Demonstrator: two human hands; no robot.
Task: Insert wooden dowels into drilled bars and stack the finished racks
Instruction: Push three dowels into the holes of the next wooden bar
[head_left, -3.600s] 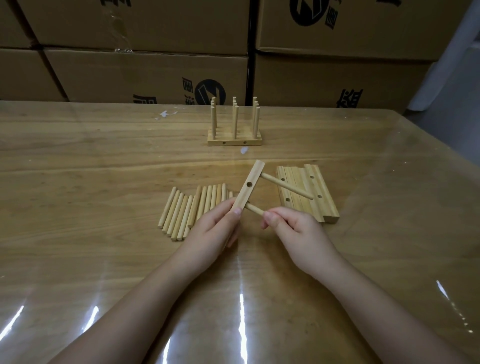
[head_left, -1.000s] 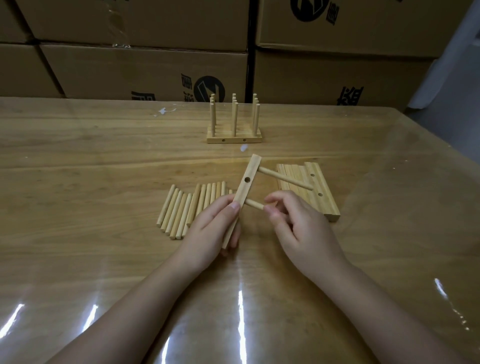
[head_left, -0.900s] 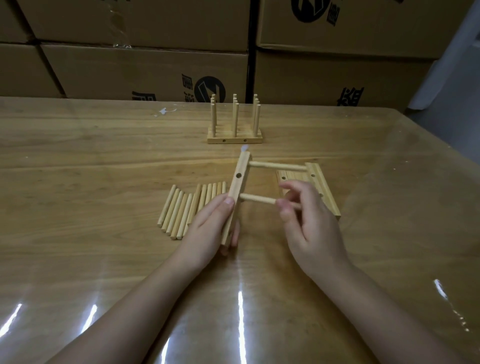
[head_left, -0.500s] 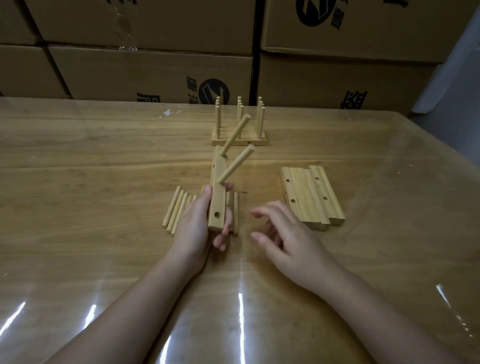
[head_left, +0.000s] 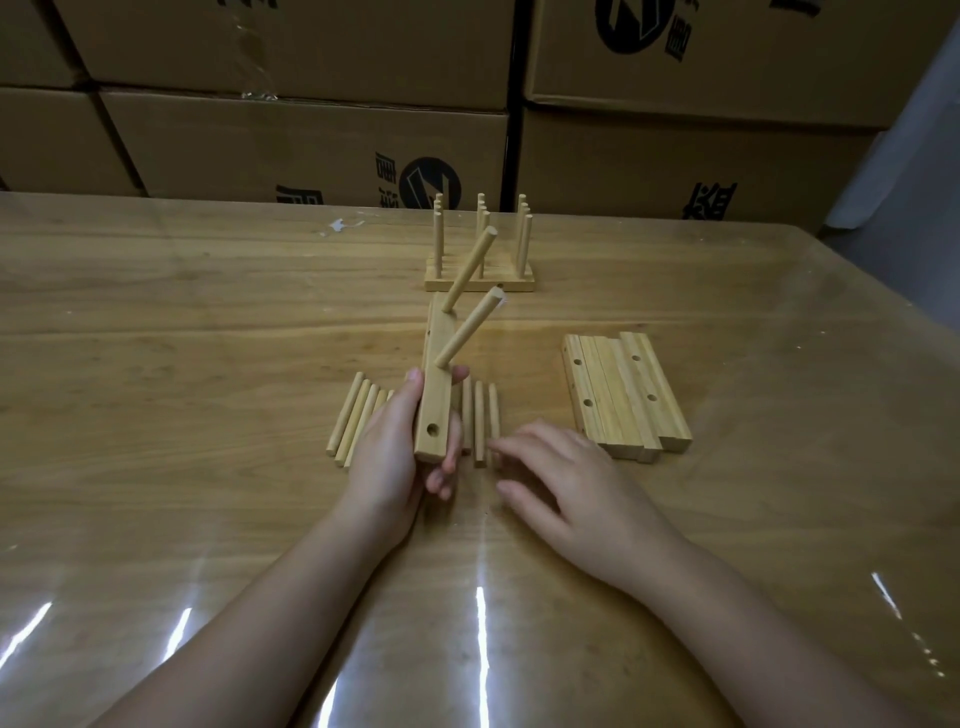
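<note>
**Reaching for the third dowel**

The left hand (head_left: 395, 447) is gripping a drilled bar (head_left: 436, 395) near the middle of the desk (head_left: 156, 338). The thumb is on one side and the fingers are wrapped round the other, and the hand is holding the bar raised with its length pointing toward the far edge. Two seated dowels (head_left: 467, 328) are jutting up and to the right from the far and middle holes. The near hole (head_left: 432, 429) is sitting empty.

The right hand (head_left: 566, 488) is hovering with nothing in it. Its fingers are loosely spread and its fingertips (head_left: 501, 446) are just beside the loose dowels (head_left: 480, 421), which are lying in a row beneath the bar.

The step in hand appears to be picking one dowel for the last hole. The person is best pinching a single dowel at the right end of the row so its neighbours are not rolling. Then they should be lining it up parallel to the seated pair and pushing straight in. Meanwhile the left hand should be bracing the bar close to the empty hole, since a skewed start is likely to jam.

The spare bars (head_left: 623, 395) are lying stacked toward the right edge. The finished racks (head_left: 514, 285) are standing near the far edge.
</note>
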